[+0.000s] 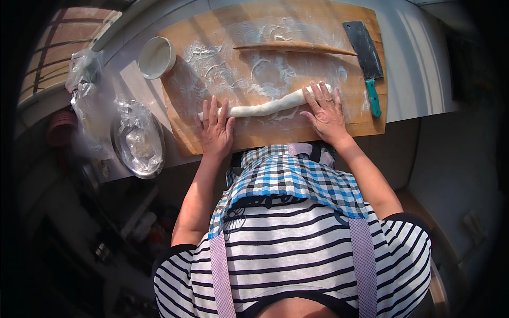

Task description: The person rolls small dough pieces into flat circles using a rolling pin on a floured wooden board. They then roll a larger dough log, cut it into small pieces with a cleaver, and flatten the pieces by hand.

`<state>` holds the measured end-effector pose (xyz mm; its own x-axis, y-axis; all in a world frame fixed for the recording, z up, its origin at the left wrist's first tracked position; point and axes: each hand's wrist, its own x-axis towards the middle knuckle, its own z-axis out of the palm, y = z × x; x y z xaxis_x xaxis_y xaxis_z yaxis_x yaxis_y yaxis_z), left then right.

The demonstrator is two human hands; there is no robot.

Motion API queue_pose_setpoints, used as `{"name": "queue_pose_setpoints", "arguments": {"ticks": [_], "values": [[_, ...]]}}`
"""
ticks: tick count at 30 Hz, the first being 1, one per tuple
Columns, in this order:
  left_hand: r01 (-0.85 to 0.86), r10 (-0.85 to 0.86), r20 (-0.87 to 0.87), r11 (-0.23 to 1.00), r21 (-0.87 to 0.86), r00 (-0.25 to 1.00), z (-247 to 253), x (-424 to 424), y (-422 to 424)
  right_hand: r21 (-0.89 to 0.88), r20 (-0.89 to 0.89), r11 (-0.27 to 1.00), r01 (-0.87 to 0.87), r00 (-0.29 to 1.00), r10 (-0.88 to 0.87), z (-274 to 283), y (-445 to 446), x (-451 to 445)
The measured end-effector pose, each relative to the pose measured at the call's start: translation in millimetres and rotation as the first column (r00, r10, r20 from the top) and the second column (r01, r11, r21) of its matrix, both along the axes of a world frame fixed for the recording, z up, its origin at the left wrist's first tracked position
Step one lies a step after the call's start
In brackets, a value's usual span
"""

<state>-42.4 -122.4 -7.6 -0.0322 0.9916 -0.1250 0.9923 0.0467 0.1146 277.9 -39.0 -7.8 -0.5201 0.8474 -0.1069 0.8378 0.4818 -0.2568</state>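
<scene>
A long rope of white dough [262,109] lies across the floured wooden board [246,135]. Its right end is thicker than its left. My left hand [216,129] rests palm down over the thin end, fingers spread and pointing away from me. On the thick end lies my right hand [326,113], flat, its fingers apart and the thumb out to the left. Both hands press on the dough from above without gripping it. Beyond the dough sits a tapered wooden rolling pin [294,47].
A cleaver [364,49] with a green handle [373,98] lies along the board's right side, touching or nearly touching the pin's tip. At the left stand a white bowl [157,58] and an oval metal dish [160,159] holding something in clear plastic. More plastic bags [84,71] lie by the window.
</scene>
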Motion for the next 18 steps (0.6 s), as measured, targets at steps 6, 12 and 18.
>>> {"name": "queue_pose_setpoints", "arguments": {"ticks": [6, 12, 18], "values": [[-0.225, 0.139, 0.322, 0.943, 0.246, 0.936, 16.4, -0.9, 54.2, 0.217, -0.274, 0.952, -0.217, 0.922, 0.273, 21.9, 67.2, -74.9], [-0.290, 0.518, 0.689, 0.651, -0.702, -0.506, 19.7, 48.0, 35.4, 0.041, -0.393, 0.949, -0.313, 0.868, 0.304, 6.9, 74.0, -108.3], [-0.246, 0.057, 0.333, 0.558, -0.793, -0.941, 36.7, 54.6, 105.2, -0.200, -0.516, 0.948, -0.248, 0.849, 0.114, 61.0, 64.5, -97.3]]}}
